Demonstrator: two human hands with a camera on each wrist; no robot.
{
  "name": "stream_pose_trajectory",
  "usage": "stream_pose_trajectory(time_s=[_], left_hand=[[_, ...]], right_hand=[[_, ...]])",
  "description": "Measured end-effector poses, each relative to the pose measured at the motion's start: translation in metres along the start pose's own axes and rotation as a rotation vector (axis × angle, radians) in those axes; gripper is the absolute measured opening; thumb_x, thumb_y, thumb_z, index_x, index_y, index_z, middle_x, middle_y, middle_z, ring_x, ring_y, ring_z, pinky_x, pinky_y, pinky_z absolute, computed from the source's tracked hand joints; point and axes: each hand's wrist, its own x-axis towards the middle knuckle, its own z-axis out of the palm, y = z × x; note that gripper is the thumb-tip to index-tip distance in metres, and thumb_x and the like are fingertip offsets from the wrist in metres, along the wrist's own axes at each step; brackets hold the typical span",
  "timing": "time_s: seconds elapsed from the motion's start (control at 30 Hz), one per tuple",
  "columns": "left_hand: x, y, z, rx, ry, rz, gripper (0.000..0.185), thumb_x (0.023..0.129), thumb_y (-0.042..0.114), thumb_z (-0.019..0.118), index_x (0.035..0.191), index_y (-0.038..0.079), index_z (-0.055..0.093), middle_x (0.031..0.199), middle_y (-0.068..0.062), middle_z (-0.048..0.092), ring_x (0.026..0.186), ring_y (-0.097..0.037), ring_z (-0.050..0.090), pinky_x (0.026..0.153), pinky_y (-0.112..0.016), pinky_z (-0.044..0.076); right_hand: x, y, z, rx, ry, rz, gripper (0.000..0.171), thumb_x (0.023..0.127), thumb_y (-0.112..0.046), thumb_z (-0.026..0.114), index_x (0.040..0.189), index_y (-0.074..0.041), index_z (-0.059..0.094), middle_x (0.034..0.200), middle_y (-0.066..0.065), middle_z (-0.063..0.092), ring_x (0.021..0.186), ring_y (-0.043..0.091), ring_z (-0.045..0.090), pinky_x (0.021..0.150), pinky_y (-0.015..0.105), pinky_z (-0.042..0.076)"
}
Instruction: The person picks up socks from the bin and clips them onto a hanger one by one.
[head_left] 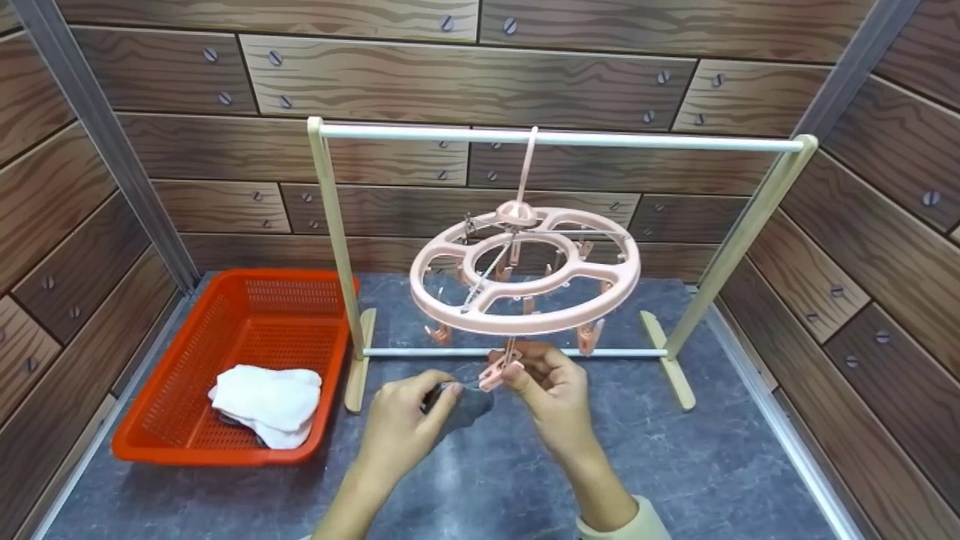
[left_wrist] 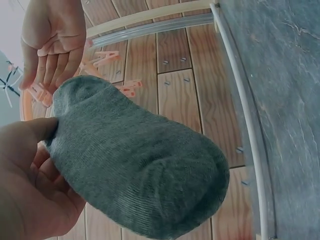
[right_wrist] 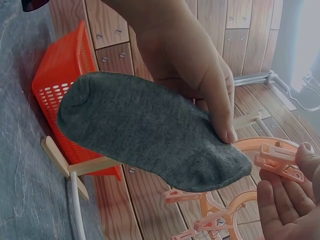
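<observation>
A dark grey sock (right_wrist: pixel 145 125) is pinched at its edge between the thumb and fingers of my left hand (head_left: pixel 409 416). In the left wrist view the sock (left_wrist: pixel 135 160) spreads out flat from that hand. Beside it, my right hand (head_left: pixel 555 390) pinches a pink clothespin (head_left: pixel 498 370), which hangs from the round pink drying hanger (head_left: pixel 525 322). In the right wrist view, the clothespin (right_wrist: pixel 279 161) is close to the sock's end, and a small gap shows between them. Other clips dangle around the hanger's ring.
An orange plastic basket (head_left: pixel 176 454) stands at the left, with white socks (head_left: pixel 266 401) inside. The hanger hooks over the white bar (head_left: pixel 420 133) of a wooden-legged rack (head_left: pixel 335 225). Wood-patterned walls enclose the grey tabletop (head_left: pixel 712 465).
</observation>
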Motion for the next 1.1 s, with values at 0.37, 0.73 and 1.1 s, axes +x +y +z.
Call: stream_pose_trajectory(time_s=[0.37, 0.73, 1.1], left_hand=[[0.004, 0.009, -0.001, 0.034, -0.050, 0.040, 0.009, 0.094, 0.031, 0.070, 0.090, 0.024, 0.073, 0.072, 0.015, 0.064, 0.059, 0.001, 0.049, 0.055, -0.022, 0.043], [0.010, 0.014, 0.001, 0.076, -0.057, 0.150, 0.015, 0.097, 0.037, 0.064, 0.095, 0.024, 0.072, 0.088, 0.014, 0.072, 0.081, -0.005, 0.067, 0.068, -0.031, 0.055], [0.010, 0.016, 0.002, 0.187, 0.000, 0.263, 0.012, 0.094, 0.032, 0.068, 0.098, 0.023, 0.075, 0.089, 0.011, 0.071, 0.079, -0.009, 0.064, 0.064, -0.029, 0.054]], right_hand=[[0.000, 0.003, -0.001, -0.026, -0.044, -0.091, 0.016, 0.093, 0.008, 0.060, 0.108, 0.014, 0.062, 0.097, 0.025, 0.072, 0.079, 0.018, 0.074, 0.074, 0.031, 0.060], [0.003, 0.001, -0.006, -0.038, -0.047, -0.110, 0.014, 0.089, 0.013, 0.061, 0.103, 0.014, 0.063, 0.094, 0.026, 0.072, 0.080, 0.016, 0.074, 0.070, 0.029, 0.060], [0.003, 0.003, -0.009, -0.073, -0.050, -0.155, 0.012, 0.087, 0.015, 0.063, 0.098, 0.012, 0.067, 0.090, 0.028, 0.071, 0.076, 0.015, 0.074, 0.064, 0.028, 0.059]])
